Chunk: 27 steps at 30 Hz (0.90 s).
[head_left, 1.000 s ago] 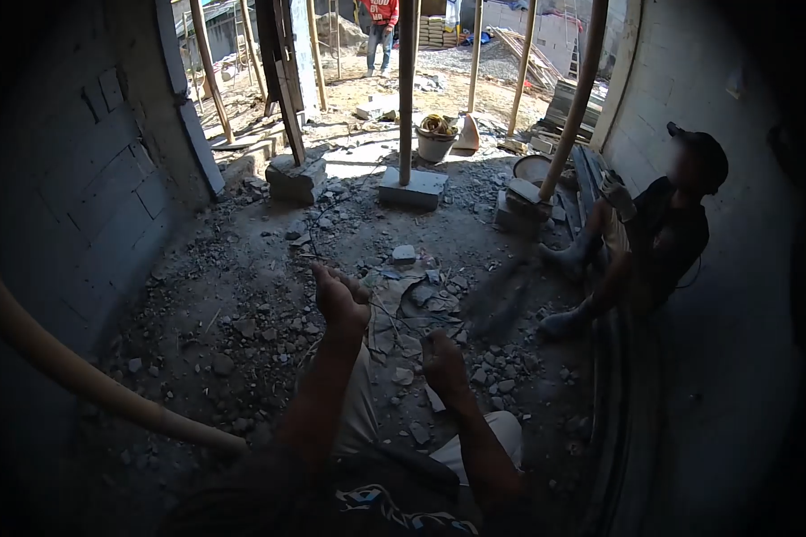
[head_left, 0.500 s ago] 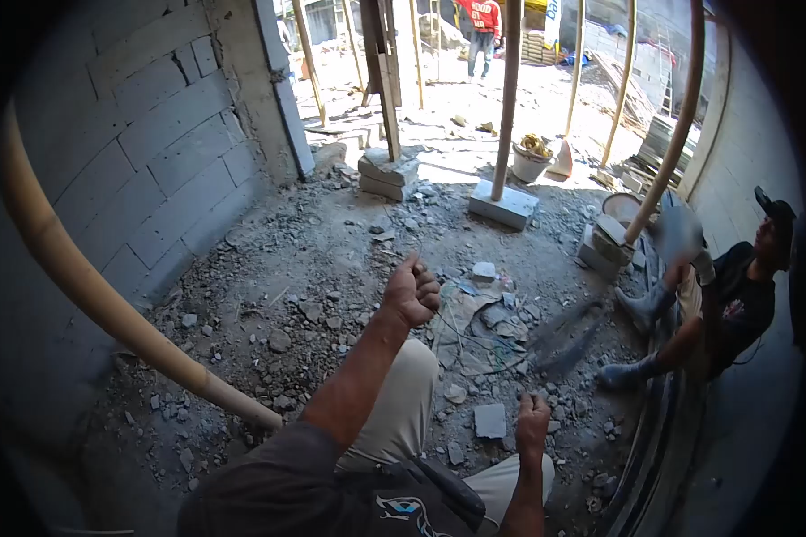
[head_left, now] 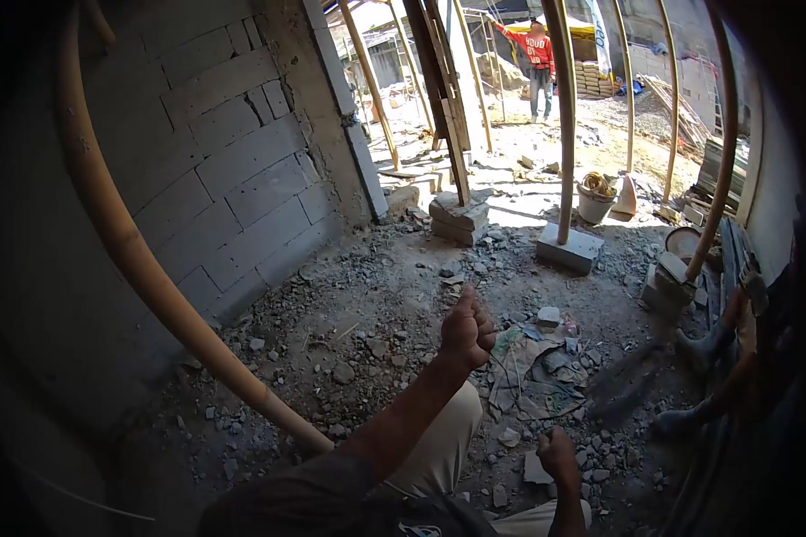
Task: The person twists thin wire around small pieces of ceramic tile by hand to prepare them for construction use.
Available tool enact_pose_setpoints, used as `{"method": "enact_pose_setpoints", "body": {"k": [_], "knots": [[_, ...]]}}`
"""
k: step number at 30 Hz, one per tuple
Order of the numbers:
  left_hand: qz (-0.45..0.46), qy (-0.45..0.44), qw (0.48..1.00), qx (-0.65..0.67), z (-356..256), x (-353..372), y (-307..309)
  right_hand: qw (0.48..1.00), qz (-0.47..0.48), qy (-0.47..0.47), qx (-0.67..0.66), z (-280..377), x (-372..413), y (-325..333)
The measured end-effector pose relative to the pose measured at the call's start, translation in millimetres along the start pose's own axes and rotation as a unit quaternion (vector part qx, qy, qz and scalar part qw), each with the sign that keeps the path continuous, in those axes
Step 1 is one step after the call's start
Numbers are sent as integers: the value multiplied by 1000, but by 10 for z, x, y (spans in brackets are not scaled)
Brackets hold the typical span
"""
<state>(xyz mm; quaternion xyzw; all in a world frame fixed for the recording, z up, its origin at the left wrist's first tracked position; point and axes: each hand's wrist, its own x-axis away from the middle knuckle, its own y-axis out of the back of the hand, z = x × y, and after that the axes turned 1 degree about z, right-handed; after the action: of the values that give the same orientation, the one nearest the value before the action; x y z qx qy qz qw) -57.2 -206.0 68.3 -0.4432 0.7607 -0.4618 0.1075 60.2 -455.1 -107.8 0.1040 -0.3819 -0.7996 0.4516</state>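
My left hand (head_left: pixel 467 333) is closed in a fist with the thumb on top, held out above my bent left knee (head_left: pixel 443 434). Lower and to the right, my right hand (head_left: pixel 559 456) is also closed, over my other leg, near a flat pale stone piece (head_left: pixel 535 469). I cannot tell what, if anything, is pinched in the fingers. Thin dark and green strands (head_left: pixel 546 394) lie around crumpled sheeting (head_left: pixel 519 380) on the rubble just beyond my hands.
A bamboo pole (head_left: pixel 143 259) slants close by on my left, before a block wall (head_left: pixel 233 170). More poles (head_left: pixel 566 134) stand on blocks (head_left: pixel 570 248) ahead. A co-worker's boots (head_left: pixel 685 422) are at the right. Outside are a bucket (head_left: pixel 595 199) and a person in red (head_left: pixel 537 54).
My view has turned left, so the scene sits further right and lower. Both hands remain closed. The person in red outside has raised an arm.
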Motion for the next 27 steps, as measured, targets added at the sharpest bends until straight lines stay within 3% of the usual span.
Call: {"method": "enact_pose_setpoints", "body": {"k": [2,3,4,7,8,9,11,12,17,20,24,27], "knots": [[-30,-13,999,-18,-4,61,89,949,-139,-17,-283,-180,-240,181],[-59,-34,997,-27,-37,-38,212,879,-120,-16,-462,-11,-192,374],[-83,-55,995,-27,-73,-122,302,776,-98,-16,-623,193,-42,605],[-163,-104,981,-21,-206,-379,430,681,-40,168,-712,765,438,690],[-173,-122,977,-21,-262,-412,382,712,-46,175,-678,892,627,585],[-183,-140,973,-21,-321,-432,338,814,-51,196,-545,855,765,408],[-188,-163,968,-23,-438,-427,253,913,14,335,-232,920,929,329],[-182,-169,968,-27,-499,-408,201,910,13,373,-179,862,904,132],[-201,-158,967,22,-498,-227,200,922,18,374,-98,352,665,-174],[-178,-109,978,22,-489,-155,340,955,69,259,-127,148,603,-144],[-94,-40,994,-49,-610,-135,499,926,218,133,-279,-182,651,-267],[-52,-15,992,-118,-801,-215,498,916,259,115,-284,-113,771,-166]]}}
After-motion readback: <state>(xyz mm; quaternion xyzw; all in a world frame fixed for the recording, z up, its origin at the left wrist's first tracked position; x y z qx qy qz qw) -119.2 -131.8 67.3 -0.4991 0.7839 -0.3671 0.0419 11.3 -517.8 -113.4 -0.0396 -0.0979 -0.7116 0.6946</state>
